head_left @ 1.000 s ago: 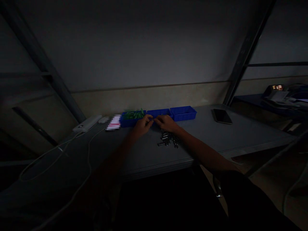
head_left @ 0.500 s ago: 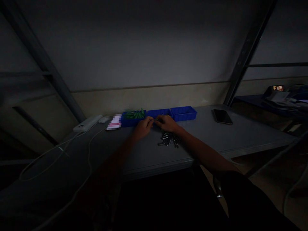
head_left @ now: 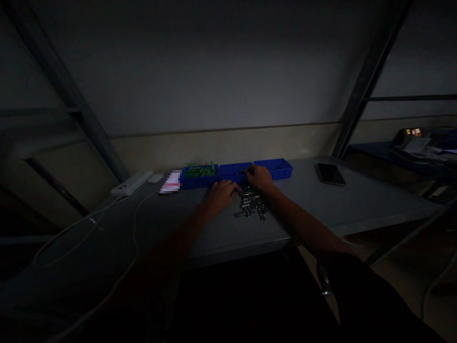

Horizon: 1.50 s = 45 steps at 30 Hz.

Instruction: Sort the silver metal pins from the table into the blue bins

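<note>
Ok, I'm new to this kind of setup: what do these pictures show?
No machine here: a person works bare-handed, seen from a camera worn on the head, looking forward and down. A pile of small metal pieces lies on the gray table, with three blue trays behind; the left tray holds green pieces. A phone lies farther right. The left hand is at the pile's edge; the right hand reaches over the middle tray. It's too dark to tell whether either holds anything.
</note>
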### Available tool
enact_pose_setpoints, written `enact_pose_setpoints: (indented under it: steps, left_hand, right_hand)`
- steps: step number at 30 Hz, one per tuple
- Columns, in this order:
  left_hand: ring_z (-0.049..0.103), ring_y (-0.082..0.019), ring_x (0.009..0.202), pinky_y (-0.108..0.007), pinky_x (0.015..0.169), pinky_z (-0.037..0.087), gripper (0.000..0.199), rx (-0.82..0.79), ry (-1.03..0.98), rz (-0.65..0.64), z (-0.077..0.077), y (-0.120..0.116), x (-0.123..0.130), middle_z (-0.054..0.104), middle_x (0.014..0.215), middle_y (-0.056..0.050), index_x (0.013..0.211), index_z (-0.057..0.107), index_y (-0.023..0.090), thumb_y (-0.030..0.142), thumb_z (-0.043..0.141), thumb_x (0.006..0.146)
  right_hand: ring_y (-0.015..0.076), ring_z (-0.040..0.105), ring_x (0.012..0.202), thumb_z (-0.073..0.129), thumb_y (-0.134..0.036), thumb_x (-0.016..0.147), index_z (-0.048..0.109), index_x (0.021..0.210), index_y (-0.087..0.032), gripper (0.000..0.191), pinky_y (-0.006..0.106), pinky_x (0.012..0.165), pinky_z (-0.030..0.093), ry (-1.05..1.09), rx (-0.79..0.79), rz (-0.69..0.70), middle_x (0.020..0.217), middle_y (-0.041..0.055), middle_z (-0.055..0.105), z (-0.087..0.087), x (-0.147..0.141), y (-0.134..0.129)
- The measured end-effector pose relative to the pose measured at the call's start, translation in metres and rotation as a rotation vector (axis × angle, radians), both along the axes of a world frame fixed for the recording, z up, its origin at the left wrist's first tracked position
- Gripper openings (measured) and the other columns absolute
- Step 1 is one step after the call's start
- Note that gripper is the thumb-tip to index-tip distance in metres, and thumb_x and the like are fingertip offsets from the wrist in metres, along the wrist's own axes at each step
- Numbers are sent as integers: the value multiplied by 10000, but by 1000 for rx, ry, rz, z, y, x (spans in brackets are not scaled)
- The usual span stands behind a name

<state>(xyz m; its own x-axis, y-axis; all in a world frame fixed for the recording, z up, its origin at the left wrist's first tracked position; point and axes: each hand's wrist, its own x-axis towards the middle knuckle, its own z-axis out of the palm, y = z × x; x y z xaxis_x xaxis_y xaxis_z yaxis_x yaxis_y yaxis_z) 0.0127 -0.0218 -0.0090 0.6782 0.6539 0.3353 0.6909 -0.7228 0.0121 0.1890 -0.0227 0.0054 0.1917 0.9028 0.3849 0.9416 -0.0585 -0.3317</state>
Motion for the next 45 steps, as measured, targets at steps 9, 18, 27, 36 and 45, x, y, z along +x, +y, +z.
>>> enact_pose_setpoints:
  steps: [9, 18, 27, 36, 45]
  left_hand:
    - [577, -214, 884, -336, 813, 445, 141, -161, -169, -86, -12, 24, -15, 622, 903, -62, 862, 629, 200, 254, 541, 766]
    - [585, -181, 702, -300, 672, 451, 135, -182, -406, -33, -4, 28, -17, 642, 768, -53, 832, 589, 173, 263, 503, 782]
    - [591, -168, 703, -285, 683, 447, 189, -235, -584, 17, 6, 26, -22, 631, 733, -28, 845, 552, 167, 307, 426, 836]
    - [593, -167, 710, -294, 702, 451, 214, -287, -585, 14, 9, 23, -21, 628, 715, -22, 820, 551, 173, 305, 386, 860]
    - [554, -145, 618, -260, 615, 431, 225, -237, -601, -64, 8, 23, -22, 582, 663, -1, 952, 551, 169, 324, 468, 812]
  right_hand:
    - [200, 614, 773, 436, -350, 861, 677, 887, -189, 291, 265, 649, 389, 54, 74, 87, 849, 99, 687, 5, -12, -8]
    - [182, 561, 752, 356, -211, 849, 631, 702, -154, 317, 281, 675, 342, 15, 156, 159, 807, 95, 657, 10, -23, -18]
    - [177, 553, 785, 526, -227, 754, 522, 1124, -165, 375, 265, 710, 388, 18, 162, 447, 818, 37, 633, -2, -32, -15]
    - [143, 559, 781, 468, -338, 868, 588, 970, -148, 247, 234, 703, 374, 26, 186, 501, 881, 68, 645, -3, -30, -12]
    - [121, 563, 707, 394, -302, 897, 614, 870, -137, 276, 217, 644, 353, 54, 168, 505, 797, 52, 654, -2, -32, -11]
